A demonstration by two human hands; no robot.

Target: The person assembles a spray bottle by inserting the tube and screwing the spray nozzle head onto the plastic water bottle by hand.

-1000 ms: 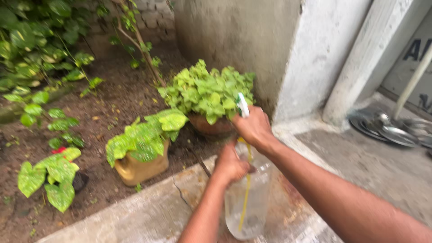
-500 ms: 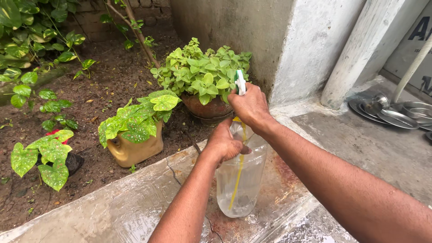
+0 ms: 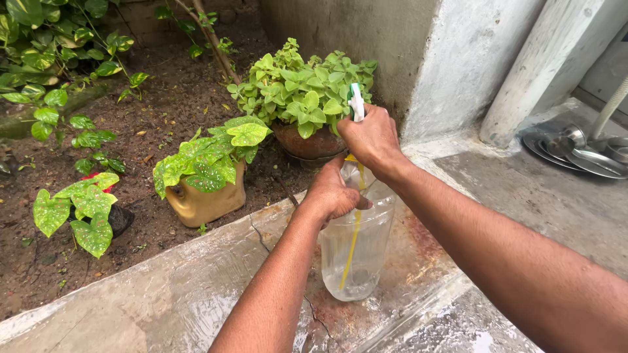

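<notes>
A clear plastic spray bottle (image 3: 356,252) with a yellow tube inside stands on a wet concrete ledge (image 3: 170,294). My left hand (image 3: 333,193) grips its upper body. My right hand (image 3: 371,139) is closed over its white and green spray head (image 3: 355,101). The nozzle points toward a leafy green plant in a brown clay pot (image 3: 307,145) just beyond the ledge.
A tan pot (image 3: 204,201) with spotted green leaves sits left of the clay pot on bare soil (image 3: 163,111). More leafy plants (image 3: 72,209) grow at the left. A grey wall (image 3: 418,46) rises behind. Metal plates and utensils (image 3: 579,150) lie at the right.
The bottle has been lowered to stand on the ledge and the view has come nearer. Both hands kept their hold on it.
</notes>
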